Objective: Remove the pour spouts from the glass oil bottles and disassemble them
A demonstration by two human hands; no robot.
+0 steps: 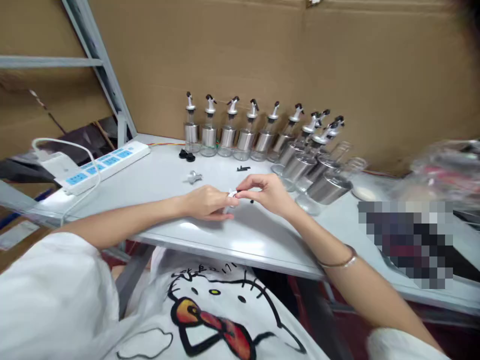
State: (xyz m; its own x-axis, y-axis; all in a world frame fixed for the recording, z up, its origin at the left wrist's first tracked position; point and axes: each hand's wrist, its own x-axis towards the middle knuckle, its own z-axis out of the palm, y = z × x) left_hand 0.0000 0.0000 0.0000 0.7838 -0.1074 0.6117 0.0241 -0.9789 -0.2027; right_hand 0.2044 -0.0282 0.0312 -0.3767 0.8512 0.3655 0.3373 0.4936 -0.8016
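Note:
My left hand [208,202] is closed on a small silver-white pourer spout [232,194] just above the table. My right hand [268,194] pinches a small dark piece against the tip of this spout; my fingers hide most of that piece. Another silver spout [194,177] lies on the table beyond my left hand. Behind my right hand is a thin black plastic part [243,169]. A tiny black bit [252,201] sits under my right fingers. Further back, several round black stoppers [186,155] lie together.
Several glass bottles with steel sleeves and pourer tops [228,135] line the back of the white table [165,170]. Bottles without tops [330,186] stand at the right. A power strip [108,165] with a white cable lies left. Plastic-wrapped stuff [450,170] is at far right.

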